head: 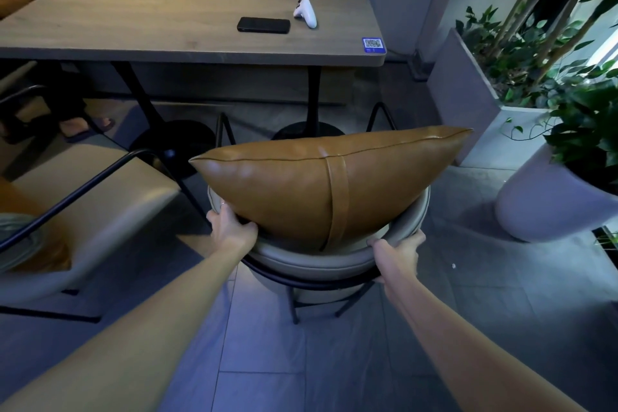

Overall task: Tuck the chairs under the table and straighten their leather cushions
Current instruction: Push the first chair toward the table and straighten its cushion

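A grey chair [317, 261] with a curved backrest and black metal legs stands in front of me, short of the wooden table [167, 27]. A tan leather cushion [317, 191] with a vertical strap leans upright against its backrest, tilted a little to the left. My left hand [230, 227] grips the backrest's left rim, its fingers touching the cushion's lower corner. My right hand [399, 252] grips the backrest's right rim. A second grey chair [100, 211] with a black armrest stands to the left, also out from the table.
A black phone [263, 25] and a white game controller [306, 12] lie on the table near its right end. A grey planter box [468, 87] and a round white pot [548, 204] with plants stand at the right. A person's sandalled foot [83, 125] shows under the table, left.
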